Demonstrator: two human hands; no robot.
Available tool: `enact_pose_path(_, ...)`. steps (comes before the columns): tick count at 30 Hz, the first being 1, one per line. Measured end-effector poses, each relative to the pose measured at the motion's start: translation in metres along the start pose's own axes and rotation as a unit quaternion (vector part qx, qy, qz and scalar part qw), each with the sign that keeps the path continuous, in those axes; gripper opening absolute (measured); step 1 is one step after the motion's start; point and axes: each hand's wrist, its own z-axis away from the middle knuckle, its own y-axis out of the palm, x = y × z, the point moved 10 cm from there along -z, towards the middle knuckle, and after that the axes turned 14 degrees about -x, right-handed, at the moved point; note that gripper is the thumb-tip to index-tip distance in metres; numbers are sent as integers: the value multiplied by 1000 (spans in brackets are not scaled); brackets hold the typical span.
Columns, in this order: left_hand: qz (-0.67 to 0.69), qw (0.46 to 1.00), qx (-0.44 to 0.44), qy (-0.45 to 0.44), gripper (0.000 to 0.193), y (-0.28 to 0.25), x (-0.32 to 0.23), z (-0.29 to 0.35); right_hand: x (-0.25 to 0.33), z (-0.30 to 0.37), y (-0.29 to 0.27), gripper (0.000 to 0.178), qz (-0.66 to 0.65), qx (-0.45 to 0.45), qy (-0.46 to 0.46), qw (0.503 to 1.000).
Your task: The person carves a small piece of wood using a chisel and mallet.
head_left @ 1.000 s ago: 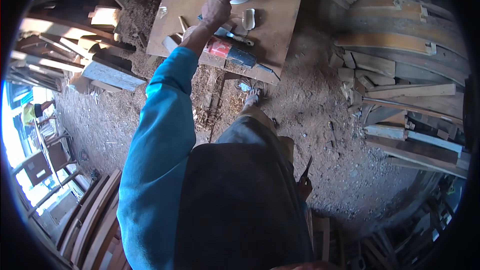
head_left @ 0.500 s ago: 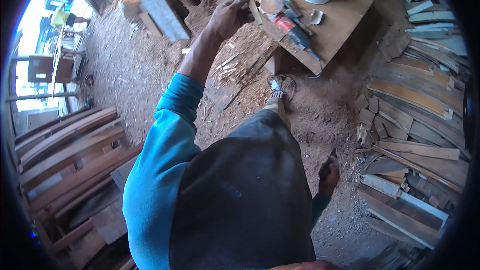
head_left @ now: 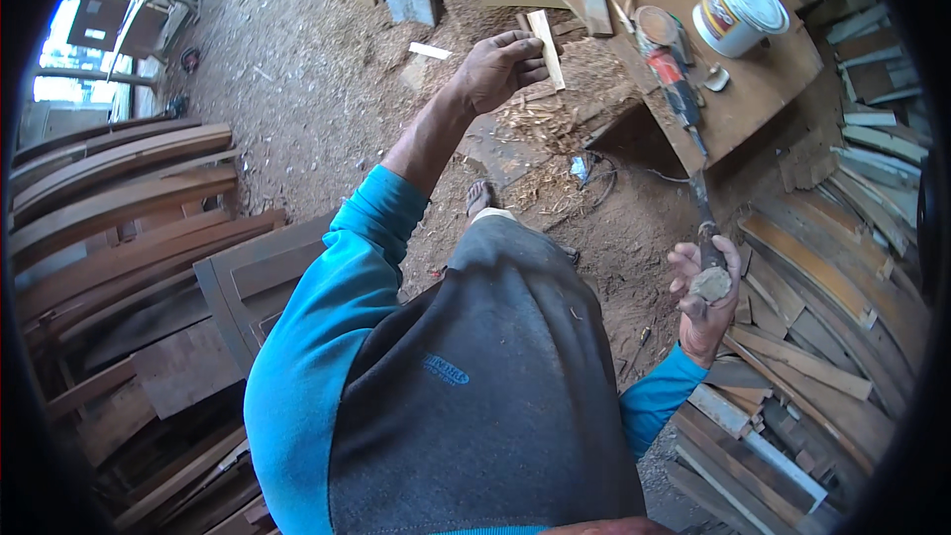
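My left hand [head_left: 503,71] pinches a short, pale wood strip [head_left: 547,50] between thumb and fingers, above the shavings in front of the low table. On the right, my right hand [head_left: 705,302] grips a chisel [head_left: 709,246] with a dark handle. Its narrow blade points away from me, toward the near corner of the table, and the broad, pale butt of the handle faces up. The fingers curl loosely around the handle. On the brown tabletop [head_left: 763,89] lies a red and dark power tool [head_left: 676,89] with a round disc at its far end.
A white lidded bucket [head_left: 739,14] stands on the table. Wood offcuts [head_left: 812,367] are heaped along the right side, and long boards [head_left: 129,168] are stacked at left. Shavings [head_left: 540,124] and a cable [head_left: 606,183] lie on the dirt floor near my bare foot [head_left: 480,198].
My right hand has risen and moved forward with the chisel, which now shows plainly. My left hand still holds the wood strip. The view has shifted, so the table appears farther right.
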Motion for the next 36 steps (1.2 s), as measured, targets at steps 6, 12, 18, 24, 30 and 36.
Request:
enact_pose_path(6,16,999,-15,-25,25,-84,-28,-2,-13,-24,125,87,149,15,-57,987)
enact_pose_path(12,9,998,-37,-43,29,-156,-60,-12,-53,-32,217,84,137,34,-48,989)
enact_pose_path(18,65,996,-43,-45,16,-192,-90,-23,-101,-39,269,55,191,15,-31,981)
enact_pose_path(24,82,995,-55,-25,18,-212,-98,-21,-150,-54,280,48,275,40,-20,960)
enact_pose_path(30,82,994,-63,-20,19,-222,-96,-19,-184,-55,296,38,315,64,-14,947)
enact_pose_path(36,82,995,-57,-23,21,-225,-90,-20,-184,-56,298,35,316,51,13,947)
